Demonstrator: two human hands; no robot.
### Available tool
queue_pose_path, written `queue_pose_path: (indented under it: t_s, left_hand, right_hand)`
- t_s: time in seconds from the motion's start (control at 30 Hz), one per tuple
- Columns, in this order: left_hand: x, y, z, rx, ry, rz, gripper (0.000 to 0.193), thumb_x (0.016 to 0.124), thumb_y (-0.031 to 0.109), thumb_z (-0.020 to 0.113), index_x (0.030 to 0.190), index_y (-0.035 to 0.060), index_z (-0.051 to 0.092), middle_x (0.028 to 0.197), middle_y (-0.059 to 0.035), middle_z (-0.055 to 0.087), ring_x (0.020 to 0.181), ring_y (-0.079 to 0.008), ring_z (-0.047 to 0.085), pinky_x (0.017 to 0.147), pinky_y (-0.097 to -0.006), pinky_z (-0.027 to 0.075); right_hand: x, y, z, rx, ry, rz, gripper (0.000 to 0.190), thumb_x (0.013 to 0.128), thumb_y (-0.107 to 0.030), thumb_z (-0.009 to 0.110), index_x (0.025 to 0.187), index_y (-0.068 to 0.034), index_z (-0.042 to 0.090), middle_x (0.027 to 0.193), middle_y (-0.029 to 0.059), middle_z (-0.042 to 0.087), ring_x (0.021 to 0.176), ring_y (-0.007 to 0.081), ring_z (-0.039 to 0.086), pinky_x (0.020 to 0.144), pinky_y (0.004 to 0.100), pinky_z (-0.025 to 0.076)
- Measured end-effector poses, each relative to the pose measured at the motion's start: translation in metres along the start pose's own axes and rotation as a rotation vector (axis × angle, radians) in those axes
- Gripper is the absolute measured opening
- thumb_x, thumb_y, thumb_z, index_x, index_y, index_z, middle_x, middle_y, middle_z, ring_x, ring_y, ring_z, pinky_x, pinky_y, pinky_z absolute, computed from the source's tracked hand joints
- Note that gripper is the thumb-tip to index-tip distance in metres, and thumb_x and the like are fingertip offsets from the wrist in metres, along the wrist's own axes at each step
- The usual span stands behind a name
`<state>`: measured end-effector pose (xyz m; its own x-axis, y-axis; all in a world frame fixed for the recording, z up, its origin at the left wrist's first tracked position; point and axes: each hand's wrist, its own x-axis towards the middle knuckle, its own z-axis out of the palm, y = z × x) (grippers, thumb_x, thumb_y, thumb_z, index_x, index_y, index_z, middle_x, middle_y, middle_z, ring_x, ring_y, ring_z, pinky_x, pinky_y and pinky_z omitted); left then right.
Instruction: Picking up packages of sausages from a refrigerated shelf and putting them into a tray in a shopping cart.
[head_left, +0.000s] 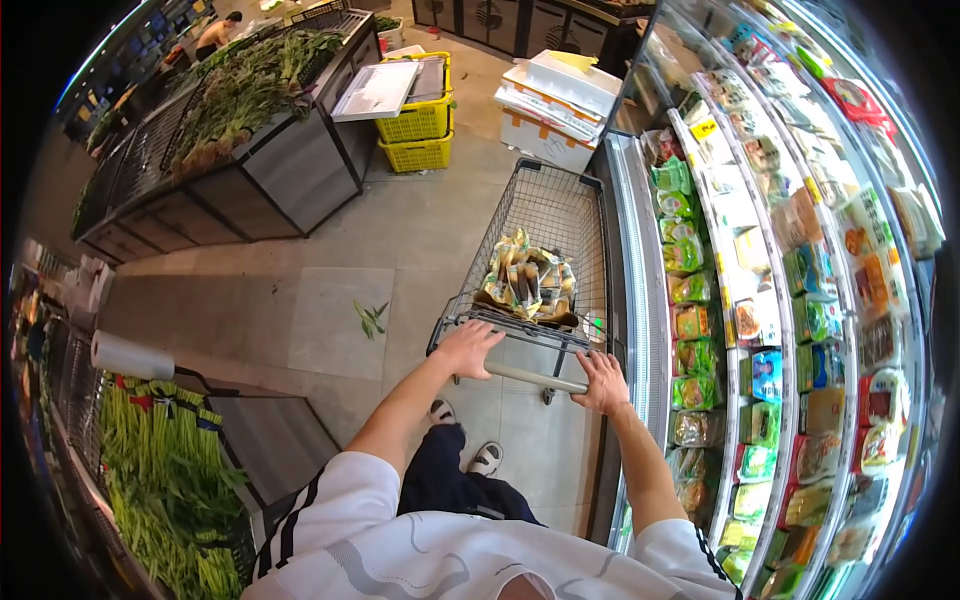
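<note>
A wire shopping cart (497, 202) stands before me on the tiled floor. My left hand (466, 351) lies over the left end of its pale handle bar (536, 377), fingers pointing forward. At the bar's right end, my right hand (602, 381) is wrapped around it. Several crumpled, shiny yellow-and-green packages (529, 279) with dark parts sit in the near end of the basket; what they contain is unclear. Brown material (559, 321) shows beneath them.
Along my right runs a lit refrigerated display (724, 300) of packaged foods, close to the cart. White foam boxes (555, 101) and stacked yellow crates (416, 116) stand ahead. Vegetable stands (300, 172) flank the left, one with leafy greens (169, 465). Loose leaves (370, 320) lie on the floor.
</note>
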<state>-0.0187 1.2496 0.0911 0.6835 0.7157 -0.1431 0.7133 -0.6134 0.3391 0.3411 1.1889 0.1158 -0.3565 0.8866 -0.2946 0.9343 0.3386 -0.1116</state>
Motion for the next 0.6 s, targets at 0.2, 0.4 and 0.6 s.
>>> queue_pose_path:
  t_s: [0.2, 0.4, 0.6]
  left_hand:
    - [0.049, -0.045, -0.026, -0.018, -0.013, 0.002, 0.1, 0.068, 0.051, 0.082, 0.15, 0.0064, 0.045, 0.149, -0.0249, 0.047, 0.141, -0.0387, 0.04, 0.121, -0.0461, 0.029]
    - [0.085, -0.1, -0.052, -0.013, -0.033, 0.043, 0.099, 0.068, 0.05, 0.081, 0.149, 0.0058, 0.046, 0.149, -0.025, 0.046, 0.142, -0.0392, 0.04, 0.121, -0.0465, 0.029]
    - [0.117, -0.147, -0.085, 0.002, -0.059, 0.081, 0.099, 0.069, 0.05, 0.082, 0.15, 0.0066, 0.046, 0.149, -0.024, 0.047, 0.141, -0.0375, 0.041, 0.121, -0.0459, 0.029]
  right_hand:
    - [0.061, 0.02, -0.023, 0.054, 0.061, -0.007, 0.102, 0.07, -0.047, 0.077, 0.157, -0.012, 0.037, 0.149, 0.021, 0.047, 0.142, 0.0352, 0.041, 0.123, 0.0483, 0.026]
    - [0.116, 0.015, -0.037, 0.016, 0.029, 0.056, 0.101, 0.072, -0.052, 0.074, 0.158, -0.015, 0.036, 0.149, 0.0185, 0.047, 0.143, 0.0334, 0.041, 0.124, 0.0466, 0.025]
    - [0.163, 0.013, -0.052, 0.066, 0.066, 0.07, 0.104, 0.07, -0.049, 0.077, 0.157, -0.012, 0.035, 0.148, 0.0204, 0.047, 0.142, 0.0359, 0.04, 0.122, 0.0506, 0.026]
